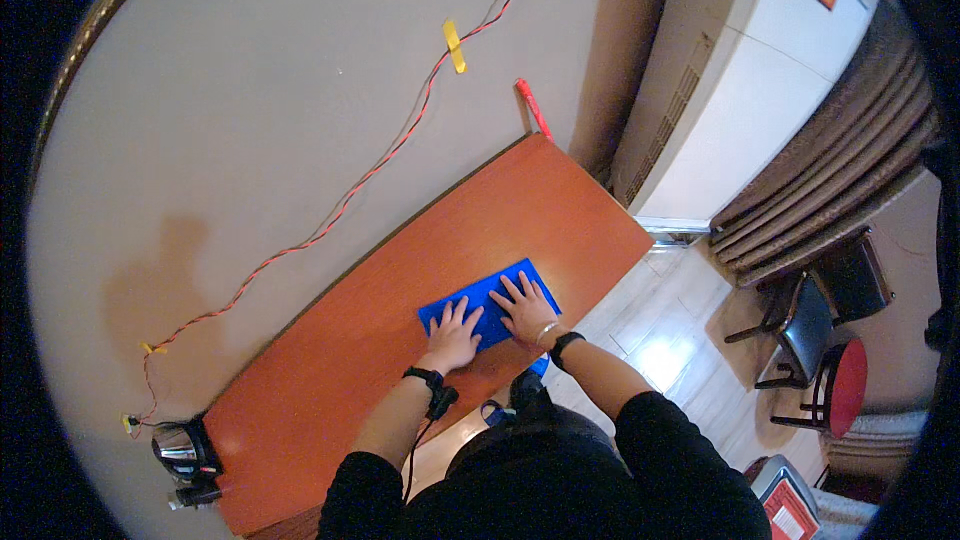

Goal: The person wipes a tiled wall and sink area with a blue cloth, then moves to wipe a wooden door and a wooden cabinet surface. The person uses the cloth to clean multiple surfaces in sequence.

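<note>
A flat blue rectangular item (489, 309), cloth or a folder, I cannot tell which, lies on the reddish-brown wooden table (360, 345) near its front edge. My left hand (454, 337) rests palm down on its left part with the fingers spread. On its right part, my right hand (527, 307) also lies flat, fingers apart. Neither hand grips anything. Each wrist wears a black band, and a light bracelet sits on the right one. What lies under the palms is hidden.
A shiny electric kettle (184, 450) stands at the table's left end. A twisted red and black wire (360, 184) is taped along the wall. Beyond the right end stands a white cabinet-like appliance (757, 90). Black chairs (806, 322) and a red-seated stool (847, 388) are at the right.
</note>
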The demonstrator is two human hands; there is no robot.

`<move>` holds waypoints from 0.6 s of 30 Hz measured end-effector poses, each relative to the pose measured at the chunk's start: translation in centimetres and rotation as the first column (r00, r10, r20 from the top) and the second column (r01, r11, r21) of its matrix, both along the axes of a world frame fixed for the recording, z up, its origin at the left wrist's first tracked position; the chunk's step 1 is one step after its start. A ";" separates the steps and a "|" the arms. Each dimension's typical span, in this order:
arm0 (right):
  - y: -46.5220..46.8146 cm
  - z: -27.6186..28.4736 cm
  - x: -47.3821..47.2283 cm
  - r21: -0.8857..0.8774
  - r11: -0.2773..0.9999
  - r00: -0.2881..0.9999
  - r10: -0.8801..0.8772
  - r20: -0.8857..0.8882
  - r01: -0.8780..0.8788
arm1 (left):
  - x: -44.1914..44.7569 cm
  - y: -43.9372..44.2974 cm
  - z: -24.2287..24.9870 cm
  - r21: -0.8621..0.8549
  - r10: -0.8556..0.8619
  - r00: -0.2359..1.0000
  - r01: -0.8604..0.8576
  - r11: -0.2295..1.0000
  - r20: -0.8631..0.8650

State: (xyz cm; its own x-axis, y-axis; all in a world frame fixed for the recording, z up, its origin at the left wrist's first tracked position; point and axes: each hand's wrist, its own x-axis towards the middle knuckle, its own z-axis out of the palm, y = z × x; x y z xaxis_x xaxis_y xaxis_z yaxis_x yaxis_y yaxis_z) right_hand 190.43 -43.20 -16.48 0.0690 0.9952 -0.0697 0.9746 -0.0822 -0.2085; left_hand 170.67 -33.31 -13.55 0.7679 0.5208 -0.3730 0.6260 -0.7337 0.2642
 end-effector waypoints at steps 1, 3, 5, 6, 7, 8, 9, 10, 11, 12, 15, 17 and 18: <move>-1.6 -0.1 -0.4 0.011 1.000 1.000 -0.026 0.006 0.026 | 0.1 -1.1 0.2 -0.018 -0.019 1.000 0.019 1.000 -0.009; -4.4 -0.1 -0.7 0.018 0.998 0.997 -0.068 0.038 0.067 | 0.2 -3.3 0.7 -0.025 -0.086 0.996 0.086 0.996 -0.026; -6.4 -0.3 -0.8 0.016 0.994 0.991 -0.112 0.068 0.111 | 0.4 -5.3 0.8 -0.048 -0.140 0.990 0.138 0.989 -0.031; -7.3 -0.5 -1.2 -0.012 0.991 0.987 -0.134 0.085 0.136 | 0.5 -6.1 0.9 -0.051 -0.166 0.986 0.164 0.985 -0.020; -8.1 -0.6 -1.3 -0.019 0.988 0.987 -0.151 0.055 0.152 | 0.3 -6.8 0.8 -0.055 -0.193 0.981 0.192 0.980 -0.017; -8.6 -0.7 -1.5 -0.016 0.983 0.983 -0.183 0.028 0.183 | 0.3 -7.4 0.8 -0.057 -0.175 0.985 0.175 0.983 -0.001; -9.0 -0.8 -1.8 -0.017 0.977 0.977 -0.213 0.001 0.213 | 0.1 -7.8 0.8 -0.051 -0.178 0.984 0.178 0.983 -0.005; -9.1 -0.8 -2.0 -0.057 0.968 0.970 -0.244 -0.016 0.243 | 0.1 -7.9 0.7 -0.038 -0.178 0.984 0.178 0.983 0.007; -9.2 -0.7 -2.1 -0.052 0.967 0.967 -0.251 -0.032 0.249 | 0.1 -7.8 0.6 -0.011 -0.174 0.984 0.175 0.985 0.022; -8.9 -0.7 -2.3 -0.065 0.964 0.965 -0.259 -0.026 0.257 | 0.0 -7.7 0.5 -0.011 -0.185 0.982 0.186 0.983 0.027; -7.4 -0.3 -1.3 -0.073 0.968 0.971 -0.241 0.011 0.241 | 0.5 -6.4 0.0 0.029 -0.201 0.978 0.200 0.979 0.055; -5.8 -0.3 -0.1 -0.091 0.970 0.975 -0.222 0.024 0.223 | 1.1 -5.3 -0.5 0.054 -0.202 0.977 0.198 0.979 0.068; -4.8 -0.3 0.8 -0.103 0.972 0.977 -0.213 0.012 0.213 | 1.6 -4.6 -0.7 0.058 -0.190 0.978 0.186 0.981 0.081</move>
State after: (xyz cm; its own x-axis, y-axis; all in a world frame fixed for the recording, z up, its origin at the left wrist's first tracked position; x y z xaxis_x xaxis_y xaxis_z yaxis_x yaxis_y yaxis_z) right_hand 191.25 -48.02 -16.79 0.2785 0.9452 -0.1705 0.9325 -0.3086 -0.1874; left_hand 172.30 -37.93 -14.28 0.8818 0.3804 -0.2787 0.4522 -0.8499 0.2707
